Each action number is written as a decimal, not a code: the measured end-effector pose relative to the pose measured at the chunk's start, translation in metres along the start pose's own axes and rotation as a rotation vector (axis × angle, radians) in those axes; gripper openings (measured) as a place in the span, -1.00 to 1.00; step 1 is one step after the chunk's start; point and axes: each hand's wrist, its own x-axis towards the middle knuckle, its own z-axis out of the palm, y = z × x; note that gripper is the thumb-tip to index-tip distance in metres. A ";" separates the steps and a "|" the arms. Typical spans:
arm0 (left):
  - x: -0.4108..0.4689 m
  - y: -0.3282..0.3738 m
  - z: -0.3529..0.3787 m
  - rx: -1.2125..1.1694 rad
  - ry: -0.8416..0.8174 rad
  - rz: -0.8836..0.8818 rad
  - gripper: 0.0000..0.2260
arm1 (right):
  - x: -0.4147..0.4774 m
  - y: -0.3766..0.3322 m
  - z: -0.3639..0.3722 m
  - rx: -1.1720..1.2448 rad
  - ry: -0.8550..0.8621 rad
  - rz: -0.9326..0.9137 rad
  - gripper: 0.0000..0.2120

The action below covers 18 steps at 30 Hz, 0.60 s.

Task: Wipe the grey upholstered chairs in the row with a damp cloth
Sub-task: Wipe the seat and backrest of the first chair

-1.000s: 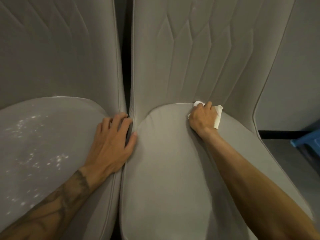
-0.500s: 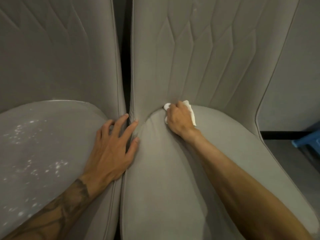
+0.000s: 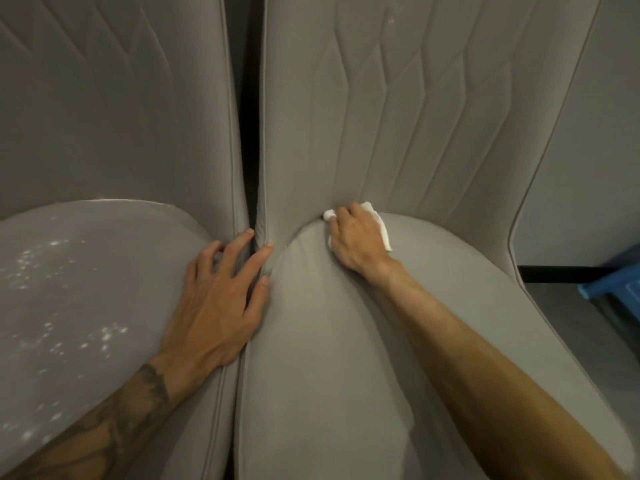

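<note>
Two grey upholstered chairs stand side by side. My right hand presses a white cloth into the crease where the right chair's seat meets its quilted backrest. My left hand lies flat with fingers spread on the right edge of the left chair's seat, fingertips reaching the gap between the chairs. The left seat carries several white specks.
A narrow dark gap runs between the two backrests. A third grey backrest stands at the far right. Beyond it lie a dark floor and a blue plastic object.
My right hand has slid the cloth leftward along the seat crease, from the middle of the backrest toward its left side. My left hand has spread its fingers and stayed in place.
</note>
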 end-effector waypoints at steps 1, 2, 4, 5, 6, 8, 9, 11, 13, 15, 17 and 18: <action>0.000 -0.001 0.000 0.004 -0.005 -0.001 -0.52 | -0.001 0.007 -0.002 0.030 -0.020 -0.035 -0.62; -0.001 -0.001 0.000 0.004 -0.009 -0.002 -0.51 | -0.004 0.017 -0.004 0.060 -0.042 -0.061 -0.61; 0.000 0.000 -0.001 0.003 -0.011 -0.001 -0.51 | -0.013 0.040 -0.007 0.084 -0.037 -0.027 -0.61; 0.000 0.001 -0.001 0.004 -0.014 -0.003 -0.51 | -0.016 0.045 -0.007 0.072 -0.017 0.025 -0.60; 0.000 0.002 -0.001 0.004 -0.018 -0.008 -0.51 | -0.015 0.041 -0.007 0.048 0.005 0.075 -0.60; 0.001 0.002 -0.001 -0.001 -0.019 -0.016 -0.51 | -0.004 0.014 -0.005 0.001 -0.003 0.113 -0.61; 0.001 0.002 0.000 -0.001 -0.020 -0.016 -0.51 | 0.001 -0.003 -0.004 0.007 -0.018 0.102 -0.62; 0.001 0.001 -0.002 0.004 -0.024 -0.015 -0.52 | 0.002 -0.025 -0.002 0.054 0.007 -0.002 -0.64; 0.001 0.000 -0.002 0.011 -0.021 -0.006 -0.52 | -0.006 -0.021 -0.005 0.104 0.007 -0.137 -0.69; 0.000 0.000 -0.002 0.007 -0.018 -0.005 -0.53 | -0.014 -0.001 -0.009 0.166 0.011 -0.209 -0.73; 0.000 0.001 -0.002 0.007 -0.016 -0.002 -0.53 | -0.017 0.014 -0.013 0.211 0.046 -0.141 -0.74; 0.000 0.002 -0.001 0.012 -0.018 -0.005 -0.52 | -0.015 0.015 -0.014 0.243 0.073 -0.099 -0.75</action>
